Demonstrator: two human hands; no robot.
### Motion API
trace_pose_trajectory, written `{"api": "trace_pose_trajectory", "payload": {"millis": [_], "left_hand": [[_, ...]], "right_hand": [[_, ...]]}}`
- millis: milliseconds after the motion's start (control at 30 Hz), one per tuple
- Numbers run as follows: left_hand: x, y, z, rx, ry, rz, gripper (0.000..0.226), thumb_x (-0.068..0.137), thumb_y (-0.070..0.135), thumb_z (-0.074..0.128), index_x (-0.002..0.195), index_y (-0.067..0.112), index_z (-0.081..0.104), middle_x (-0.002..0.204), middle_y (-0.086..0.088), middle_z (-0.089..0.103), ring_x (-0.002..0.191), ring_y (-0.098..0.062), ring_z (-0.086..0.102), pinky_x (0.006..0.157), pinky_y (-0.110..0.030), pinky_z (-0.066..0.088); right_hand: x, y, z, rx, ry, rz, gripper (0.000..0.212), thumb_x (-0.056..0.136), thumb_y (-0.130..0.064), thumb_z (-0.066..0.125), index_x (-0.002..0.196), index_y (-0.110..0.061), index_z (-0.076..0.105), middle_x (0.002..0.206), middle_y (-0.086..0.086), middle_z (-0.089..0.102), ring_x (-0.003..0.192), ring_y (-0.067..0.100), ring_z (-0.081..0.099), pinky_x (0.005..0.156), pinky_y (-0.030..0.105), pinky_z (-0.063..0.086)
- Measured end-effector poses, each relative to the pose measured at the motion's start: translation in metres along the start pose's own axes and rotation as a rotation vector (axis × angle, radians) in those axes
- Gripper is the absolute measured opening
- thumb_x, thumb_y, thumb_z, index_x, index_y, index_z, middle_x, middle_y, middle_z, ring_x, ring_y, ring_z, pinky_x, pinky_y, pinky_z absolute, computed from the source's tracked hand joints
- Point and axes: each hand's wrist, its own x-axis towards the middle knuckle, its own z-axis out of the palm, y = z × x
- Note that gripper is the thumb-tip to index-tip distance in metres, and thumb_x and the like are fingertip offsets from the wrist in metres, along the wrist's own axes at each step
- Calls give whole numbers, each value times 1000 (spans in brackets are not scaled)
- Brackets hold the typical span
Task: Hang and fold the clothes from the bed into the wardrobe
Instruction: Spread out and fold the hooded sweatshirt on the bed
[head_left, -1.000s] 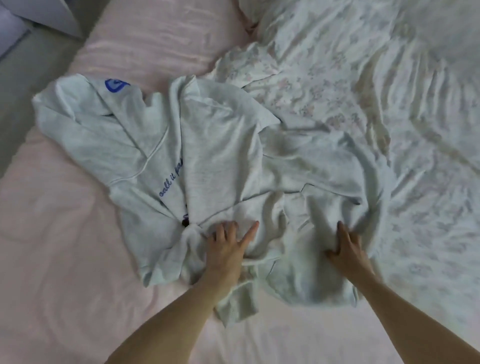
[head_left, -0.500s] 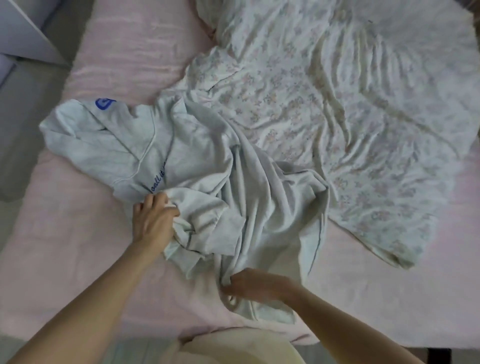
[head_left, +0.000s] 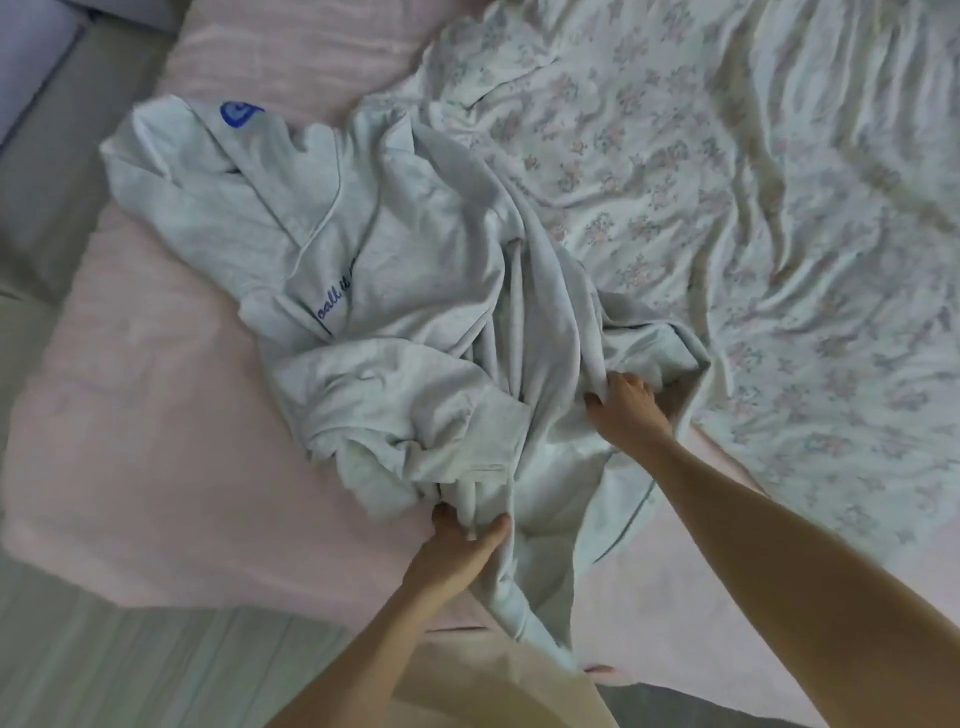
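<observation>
Two bare hands work a crumpled pale grey hoodie (head_left: 405, 291) lying across a pink-sheeted bed (head_left: 130, 441). The left hand (head_left: 462, 545), near the bed's front edge, has its fingers clamped on a bunched fold of the hem. The right hand (head_left: 626, 410) grips gathered fabric toward the bed's middle, fingers apparently curled into the cloth. A floral duvet (head_left: 753, 208) covers the bed's right side, touching the hoodie, whose blue-printed hood points to the far left corner.
</observation>
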Motion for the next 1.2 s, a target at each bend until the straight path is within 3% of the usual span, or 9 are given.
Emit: {"api": "trace_pose_trajectory", "payload": {"millis": [67, 133, 233, 433, 600, 833, 933, 1033, 1200], "left_hand": [[4, 5, 14, -261, 54, -36, 93, 84, 47, 64, 146, 6, 10, 142, -6, 37, 126, -22, 44, 94, -27, 37], [4, 10, 21, -486, 112, -49, 79, 82, 25, 70, 141, 7, 19, 128, -4, 47, 111, -20, 51, 88, -29, 39], [-11, 18, 16, -585, 133, 80, 61, 80, 9, 67, 133, 10, 36, 109, 1, 59, 96, -13, 57, 82, -26, 41], [-64, 35, -41, -574, 174, 260, 53, 78, 19, 76, 124, 9, 53, 111, -7, 65, 100, -23, 64, 91, -38, 51], [-125, 25, -87, -669, 61, 226, 53, 77, 21, 77, 123, 4, 58, 111, -14, 67, 99, -29, 64, 86, -38, 53], [-190, -19, -85, -554, -12, 219, 38, 78, 18, 76, 108, -3, 67, 92, -16, 71, 86, -27, 66, 84, -39, 53], [-216, -14, -81, -494, 207, 350, 26, 91, 15, 60, 111, 0, 63, 95, -16, 67, 84, -26, 62, 79, -33, 48], [-245, 14, -86, -428, 373, 519, 28, 98, 19, 45, 121, 6, 54, 119, -14, 59, 103, -27, 57, 92, -36, 47], [-318, 93, -101, -456, 270, 814, 38, 96, 32, 54, 126, 9, 50, 132, -8, 54, 122, -27, 51, 109, -43, 36]], "right_hand": [[-5, 1, 8, 67, 124, -8, 17, 94, -18, 36, 105, -11, 46, 104, 12, 57, 102, 37, 54, 80, 42, 45], [-14, 7, 4, 215, 216, 36, 9, 91, -10, 33, 93, -14, 41, 79, 6, 52, 80, 34, 54, 66, 38, 41], [-28, 23, -24, 346, 358, 102, 13, 88, -8, 33, 93, -14, 44, 78, 6, 51, 74, 30, 51, 60, 35, 38], [-73, 40, -74, 471, 513, 76, 19, 91, -20, 44, 97, -9, 58, 89, 13, 61, 87, 34, 56, 66, 32, 34], [-152, 48, -90, 707, 476, 31, 38, 87, -35, 48, 59, -10, 48, 60, 8, 47, 66, 25, 47, 55, 33, 31], [-245, 82, -86, 1087, 454, 199, 17, 88, -22, 57, 91, -6, 55, 81, 10, 53, 73, 25, 50, 64, 28, 38], [-282, 85, -101, 1222, 516, 223, 18, 91, -22, 50, 87, -4, 52, 81, 11, 49, 78, 25, 48, 67, 31, 36], [-304, 82, -134, 1290, 610, 154, 31, 94, -21, 40, 68, -5, 43, 69, 8, 38, 62, 22, 38, 57, 31, 30], [-335, 86, -228, 1273, 848, 13, 36, 98, -23, 29, 72, -4, 46, 70, 7, 40, 67, 22, 40, 57, 30, 30]]}}
